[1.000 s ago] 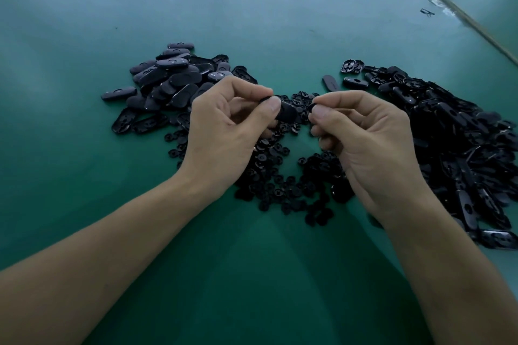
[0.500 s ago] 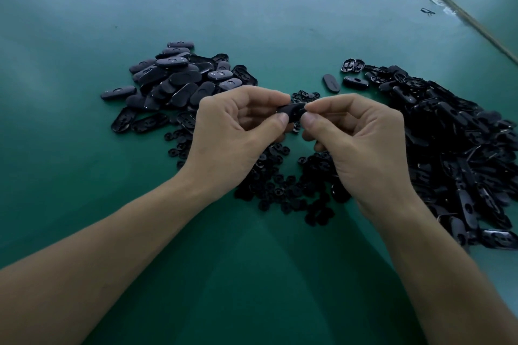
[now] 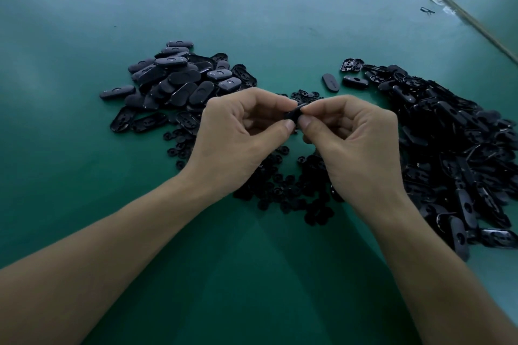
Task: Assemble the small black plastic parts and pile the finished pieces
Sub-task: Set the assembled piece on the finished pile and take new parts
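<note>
While hands (image 3: 241,131) (image 3: 356,140) pinch it, small part (image 3: 293,115) black, rounded.

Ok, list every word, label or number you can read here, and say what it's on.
No text here can be read.
Upturned oval shells: moulded marks inside, too blurred to read.
Lone oval part on the green table: faint mark, too small to read.
Black piece pinched between left hand and right hand: no marking visible.

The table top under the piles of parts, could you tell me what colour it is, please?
The table top is plain teal green, head view.
</note>
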`<state>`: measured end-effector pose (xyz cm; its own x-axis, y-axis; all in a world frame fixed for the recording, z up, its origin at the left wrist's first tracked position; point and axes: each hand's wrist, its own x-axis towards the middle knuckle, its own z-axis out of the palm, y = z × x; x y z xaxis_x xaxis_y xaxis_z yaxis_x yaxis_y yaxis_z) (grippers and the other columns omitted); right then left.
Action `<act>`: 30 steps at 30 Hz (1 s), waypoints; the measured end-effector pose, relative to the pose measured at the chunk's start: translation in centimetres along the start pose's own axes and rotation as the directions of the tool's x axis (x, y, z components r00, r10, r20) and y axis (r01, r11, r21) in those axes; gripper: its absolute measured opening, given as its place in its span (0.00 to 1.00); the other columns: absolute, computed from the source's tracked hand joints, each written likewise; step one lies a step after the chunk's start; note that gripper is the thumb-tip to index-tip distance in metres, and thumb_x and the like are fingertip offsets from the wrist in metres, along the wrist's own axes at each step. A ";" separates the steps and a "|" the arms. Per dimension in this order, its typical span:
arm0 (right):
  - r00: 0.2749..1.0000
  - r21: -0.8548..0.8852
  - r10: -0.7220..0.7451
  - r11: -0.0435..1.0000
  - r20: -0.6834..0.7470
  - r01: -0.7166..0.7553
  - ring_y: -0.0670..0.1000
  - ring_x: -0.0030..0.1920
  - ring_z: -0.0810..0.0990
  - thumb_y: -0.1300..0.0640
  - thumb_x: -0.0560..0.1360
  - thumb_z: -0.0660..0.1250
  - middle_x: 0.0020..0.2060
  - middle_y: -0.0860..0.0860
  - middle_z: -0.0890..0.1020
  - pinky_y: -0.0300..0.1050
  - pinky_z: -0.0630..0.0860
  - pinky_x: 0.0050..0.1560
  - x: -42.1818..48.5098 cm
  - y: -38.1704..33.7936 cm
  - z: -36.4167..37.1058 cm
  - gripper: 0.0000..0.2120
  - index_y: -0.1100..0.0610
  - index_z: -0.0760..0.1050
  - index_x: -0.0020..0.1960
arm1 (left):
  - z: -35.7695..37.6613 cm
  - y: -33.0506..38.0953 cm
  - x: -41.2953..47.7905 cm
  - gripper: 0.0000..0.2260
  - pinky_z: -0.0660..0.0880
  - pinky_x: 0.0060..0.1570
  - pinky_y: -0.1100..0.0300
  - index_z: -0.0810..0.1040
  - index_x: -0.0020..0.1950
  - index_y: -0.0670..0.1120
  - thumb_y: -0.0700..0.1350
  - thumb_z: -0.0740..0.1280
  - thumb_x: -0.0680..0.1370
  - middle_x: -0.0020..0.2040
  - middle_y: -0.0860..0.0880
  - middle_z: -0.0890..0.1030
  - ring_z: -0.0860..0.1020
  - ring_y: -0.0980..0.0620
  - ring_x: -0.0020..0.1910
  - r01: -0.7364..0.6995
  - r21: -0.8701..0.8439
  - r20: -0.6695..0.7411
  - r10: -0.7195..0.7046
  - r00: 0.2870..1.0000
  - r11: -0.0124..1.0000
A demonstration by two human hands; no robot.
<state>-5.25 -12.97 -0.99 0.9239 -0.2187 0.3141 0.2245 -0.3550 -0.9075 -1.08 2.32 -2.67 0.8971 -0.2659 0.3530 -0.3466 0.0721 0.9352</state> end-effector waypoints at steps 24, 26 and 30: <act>0.982 0.400 0.174 0.897 0.071 -0.188 0.49 0.37 0.83 0.61 0.71 0.73 0.39 0.56 0.86 0.37 0.78 0.39 0.2 -0.1 -0.3 0.05 0.56 0.80 0.46 | 0.0 -0.2 0.1 0.09 0.81 0.41 0.60 0.83 0.50 0.45 0.32 0.71 0.76 0.39 0.49 0.86 0.85 0.49 0.38 0.045 -0.084 -0.141 -0.057 0.988 0.995; 0.983 0.408 0.167 0.894 0.082 -0.186 0.49 0.38 0.83 0.63 0.72 0.72 0.38 0.55 0.86 0.38 0.78 0.40 0.2 -0.1 -0.3 0.05 0.55 0.82 0.45 | 0.0 -0.1 0.2 0.08 0.81 0.41 0.60 0.83 0.50 0.45 0.33 0.71 0.75 0.39 0.49 0.86 0.85 0.49 0.38 0.038 -0.091 -0.141 -0.051 0.989 0.995; 0.979 0.431 0.181 0.879 0.095 -0.205 0.49 0.37 0.82 0.63 0.72 0.71 0.38 0.54 0.86 0.37 0.77 0.40 0.3 -0.1 -0.4 0.06 0.53 0.84 0.44 | 0.0 -0.1 0.1 0.08 0.81 0.40 0.62 0.83 0.49 0.45 0.34 0.71 0.75 0.39 0.49 0.86 0.85 0.50 0.38 0.030 -0.110 -0.124 -0.043 0.991 0.994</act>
<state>-5.15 -13.38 -0.70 0.9745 -0.1917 0.1163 0.1416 0.1243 -0.9821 -0.98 2.31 -2.70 0.9382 -0.1478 0.3129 -0.2877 0.1693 0.9426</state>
